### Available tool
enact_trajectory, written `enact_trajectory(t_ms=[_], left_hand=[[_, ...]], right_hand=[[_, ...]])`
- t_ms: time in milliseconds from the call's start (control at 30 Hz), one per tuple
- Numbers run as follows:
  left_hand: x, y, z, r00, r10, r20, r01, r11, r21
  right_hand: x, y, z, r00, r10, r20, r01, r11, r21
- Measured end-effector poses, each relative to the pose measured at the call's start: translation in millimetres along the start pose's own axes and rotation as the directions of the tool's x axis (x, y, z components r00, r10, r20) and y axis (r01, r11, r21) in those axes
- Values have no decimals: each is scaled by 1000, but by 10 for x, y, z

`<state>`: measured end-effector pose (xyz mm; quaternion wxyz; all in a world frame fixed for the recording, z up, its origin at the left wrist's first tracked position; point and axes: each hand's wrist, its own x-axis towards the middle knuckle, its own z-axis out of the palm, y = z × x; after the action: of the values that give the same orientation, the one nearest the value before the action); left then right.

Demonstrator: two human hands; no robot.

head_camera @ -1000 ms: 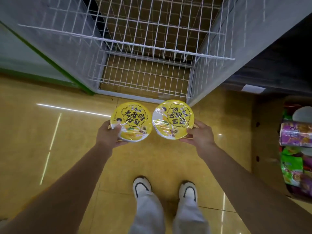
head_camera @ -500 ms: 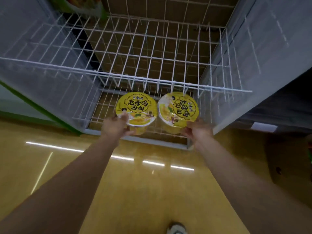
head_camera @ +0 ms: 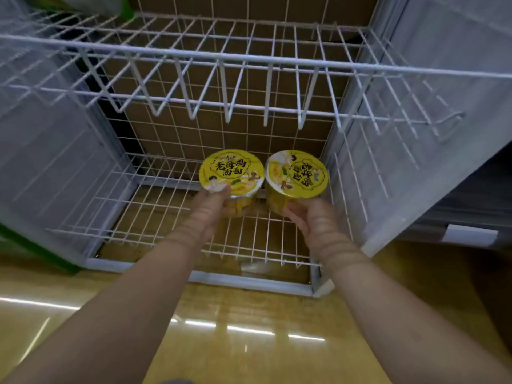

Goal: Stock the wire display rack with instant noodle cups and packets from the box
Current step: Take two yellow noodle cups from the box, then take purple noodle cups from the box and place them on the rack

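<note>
Both arms reached deep into the white wire display rack [head_camera: 166, 223], each hand wrapped around a round yellow noodle cup with black lettering on its lid. The left hand [head_camera: 213, 202] clasped the left noodle cup [head_camera: 231, 173] from the near side, thumb up on the lid's edge — the right hand [head_camera: 307, 214] gripped the right noodle cup [head_camera: 296, 174] low on its wall. The two cups sat side by side, just about touching, at the back right of the bottom wire shelf, near the rack's right panel. Whether they rested on the wires couldn't be told. The upper wire shelf [head_camera: 249, 59] held nothing over them.
</note>
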<state>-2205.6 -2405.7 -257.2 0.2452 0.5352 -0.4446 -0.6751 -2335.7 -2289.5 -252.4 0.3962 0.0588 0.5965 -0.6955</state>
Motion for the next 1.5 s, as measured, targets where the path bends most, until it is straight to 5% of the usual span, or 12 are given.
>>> enact_trajectory(t_ms=[233,367,667,1000,1500], left_hand=[[-364,137,249,978,-73,194,47,989,138],[-764,198,277,981,-130,141,93,965,246],[-2144,435,404,871,-451,195,264,764,588],[-3496,644,1384,791,-503,349,114,681,723],[-4837,166,3288,635,-607,477,-102,547,831]], right_hand=[[-340,-48,-113,990,136,46,-131,987,-95],[-748,-119,-196,982,187,-19,-187,964,-188],[-2058,-704,-662,942,335,20,-330,936,-119],[-3199,-1501,-1813,930,304,-206,-290,952,93],[-3675,-2260,-3883,847,297,-441,-161,933,321]])
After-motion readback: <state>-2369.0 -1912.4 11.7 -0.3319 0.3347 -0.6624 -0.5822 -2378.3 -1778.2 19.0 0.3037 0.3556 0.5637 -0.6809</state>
